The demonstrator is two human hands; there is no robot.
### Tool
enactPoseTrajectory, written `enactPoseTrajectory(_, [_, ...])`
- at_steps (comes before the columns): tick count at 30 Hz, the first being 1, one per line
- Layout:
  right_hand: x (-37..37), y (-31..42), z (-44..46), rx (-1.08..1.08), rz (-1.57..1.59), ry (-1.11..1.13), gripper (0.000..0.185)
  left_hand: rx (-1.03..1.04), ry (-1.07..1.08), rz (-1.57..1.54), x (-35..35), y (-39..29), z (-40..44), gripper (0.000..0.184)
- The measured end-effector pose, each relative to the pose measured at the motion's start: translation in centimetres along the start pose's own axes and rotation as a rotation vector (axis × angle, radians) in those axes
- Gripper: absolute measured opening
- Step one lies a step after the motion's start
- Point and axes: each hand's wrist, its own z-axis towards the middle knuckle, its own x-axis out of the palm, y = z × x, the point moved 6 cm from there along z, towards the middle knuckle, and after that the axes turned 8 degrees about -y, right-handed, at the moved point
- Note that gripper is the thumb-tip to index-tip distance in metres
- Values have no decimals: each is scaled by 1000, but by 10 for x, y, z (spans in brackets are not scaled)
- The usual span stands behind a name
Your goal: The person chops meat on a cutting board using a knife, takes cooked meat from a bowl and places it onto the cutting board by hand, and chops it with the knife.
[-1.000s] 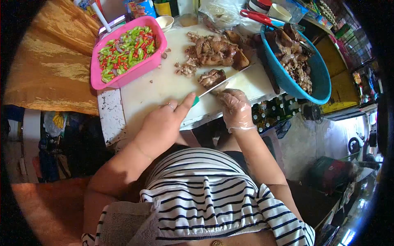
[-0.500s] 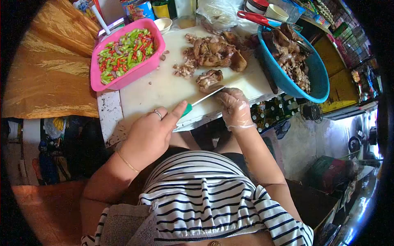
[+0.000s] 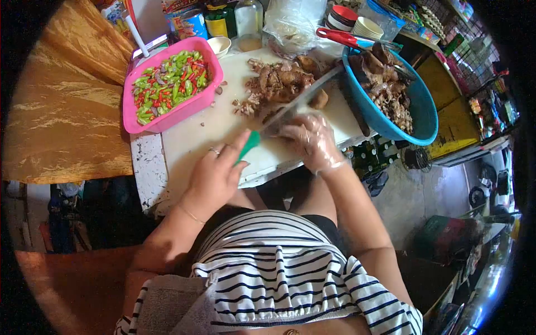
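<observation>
My left hand (image 3: 215, 173) is closed around the green handle of a knife (image 3: 301, 99), whose long blade points up and to the right. My right hand (image 3: 312, 139), in a clear plastic glove, has its fingers curled down on a piece of cooked meat (image 3: 272, 117) just below the blade. Blade and fingers hide most of that piece. Beyond the knife, a larger heap of brown meat (image 3: 279, 84) with small chopped bits lies on the white cutting board (image 3: 192, 142).
A pink basin (image 3: 167, 124) of chopped green and red chilies stands left. On the right, a blue basin (image 3: 385, 128) holds meat, with red-handled tongs (image 3: 340, 37) across its rim. Behind the board are a small white bowl (image 3: 219, 46), a glass jar (image 3: 249, 25) and plastic bags (image 3: 290, 30).
The knife has swung from lying low by the right hand to a raised, more upright slant across the meat. My right hand has shifted slightly left and down.
</observation>
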Motion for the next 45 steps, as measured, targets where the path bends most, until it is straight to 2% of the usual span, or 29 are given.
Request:
enactPoseTrajectory(2, [0, -3, 24, -60, 2, 92, 51, -40, -69, 11, -12, 7, -8, 65])
enactPoseTrajectory(3, [13, -15, 27, -52, 6, 247, 61, -28, -121, 24, -21, 9, -13, 64])
enactPoseTrajectory(5, [25, -22, 30, -60, -32, 239, 64, -16, -261, 51, -34, 12, -23, 57])
enactPoseTrajectory(7, [33, -18, 37, -114, -7, 180, 72, -169, -291, 6, -35, 27, -38, 52])
enactPoseTrajectory(8, [37, -22, 37, -49, -54, 204, 72, -248, -304, -19, -37, 35, -44, 49])
enactPoseTrajectory(9, [37, -19, 38, 15, -100, 232, 72, -323, -227, -21, -37, 40, -44, 44])
enactPoseTrajectory(10, [40, -15, 38, 78, -146, 262, 72, -309, -221, 8, -38, 40, -44, 44])
enactPoseTrajectory(11, [40, -5, 35, 104, -209, 172, 73, -291, -214, 37, -40, 40, -43, 44])
enactPoseTrajectory(14, [55, 9, 27, 251, -297, 124, 74, -273, -154, 87, -46, 36, -42, 48])
enactPoseTrajectory(15, [57, 17, 30, 330, -240, 171, 75, -274, -123, 96, -47, 34, -45, 49])
enactPoseTrajectory(18, [80, 19, 30, 247, -257, 80, 73, -271, -90, 121, -51, 34, -49, 58])
enactPoseTrajectory(19, [76, 23, 43, 348, -157, 200, 72, -259, -83, 130, -52, 33, -48, 61])
enactPoseTrajectory(23, [99, 13, 60, 367, -174, 127, 69, -262, -34, 181, -60, 25, -45, 68])
enactPoseTrajectory(26, [90, 22, 62, 253, -50, -37, 67, -302, 38, 204, -67, 17, -49, 69])
enactPoseTrajectory(29, [85, 27, 64, 345, 50, 112, 67, -265, 68, 251, -74, 13, -52, 69])
enactPoseTrajectory(30, [86, 27, 62, 313, 61, 97, 66, -240, 77, 272, -75, 11, -54, 69])
enactPoseTrajectory(32, [92, 23, 58, 259, 79, 58, 65, -321, 156, 268, -73, 14, -59, 69])
enactPoseTrajectory(33, [96, 23, 56, 248, -12, 44, 56, -357, 197, 264, -71, 14, -59, 69])
enactPoseTrajectory(36, [100, 26, 58, 164, 3, -17, 42, -455, 353, 474, -62, 6, -49, 71])
enactPoseTrajectory(39, [103, 25, 61, 214, 34, 57, 31, -334, 293, 550, -38, 16, -35, 72])
enactPoseTrajectory(45, [100, 29, 59, 164, 24, 37, 26, -357, 269, 452, -14, 36, -3, 69])
